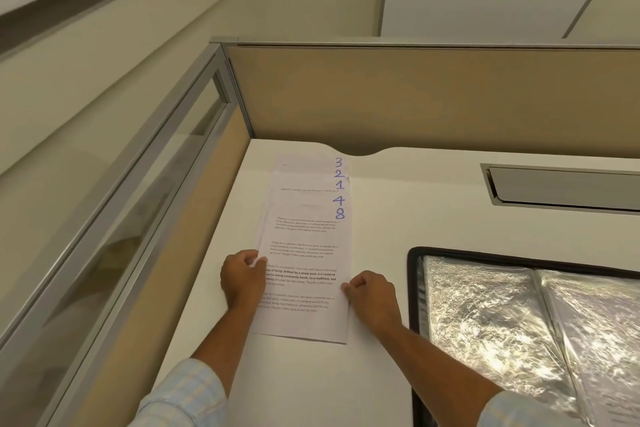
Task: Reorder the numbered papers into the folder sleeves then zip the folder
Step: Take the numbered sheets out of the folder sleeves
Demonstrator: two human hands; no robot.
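Left hand (242, 279): fingers curled, it pinches the left edge of the top paper (304, 322).
Right hand (372, 295): curled, it pinches the right edge.

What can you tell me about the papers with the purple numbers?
The papers are white sheets with black printed paragraphs, lying flat on the white desk in an overlapping stack. Purple handwritten numbers at their top right corners read 3, 2, 1, 4, 8 from far to near; sheet 8 lies on top. The left hand grips the left edge, the right hand the right.
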